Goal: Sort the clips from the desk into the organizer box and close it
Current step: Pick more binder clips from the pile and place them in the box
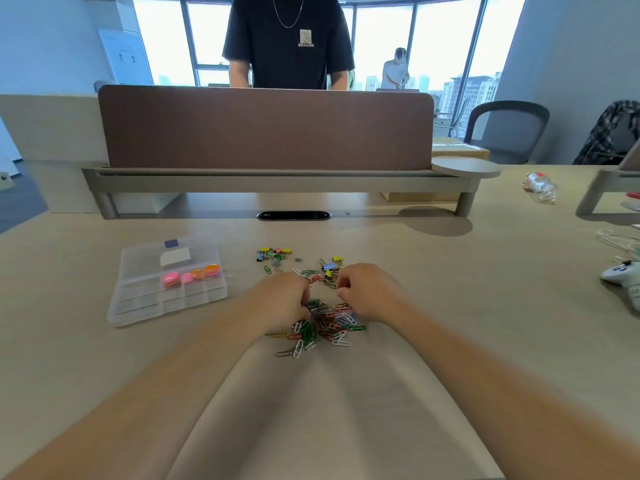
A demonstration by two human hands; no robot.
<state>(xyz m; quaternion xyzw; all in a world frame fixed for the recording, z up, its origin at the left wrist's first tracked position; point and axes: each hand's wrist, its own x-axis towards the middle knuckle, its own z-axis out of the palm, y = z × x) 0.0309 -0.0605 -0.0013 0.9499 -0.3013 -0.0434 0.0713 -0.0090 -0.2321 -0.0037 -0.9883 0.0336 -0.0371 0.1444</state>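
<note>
Beige desk [467, 306] fills the lower frame, with a clear organizer box [145, 306] centre-left, apart from the clips. Left hand [282, 299] and right hand [367, 292] are curled over the paper clip pile [329, 327] at centre; can't tell if either grips any. Binder clips [275, 252] are scattered just above.

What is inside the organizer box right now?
Pink and orange round pieces sit in one row of the organizer box. The nearer compartments look bare, though the cloudy plastic blurs them.
</note>
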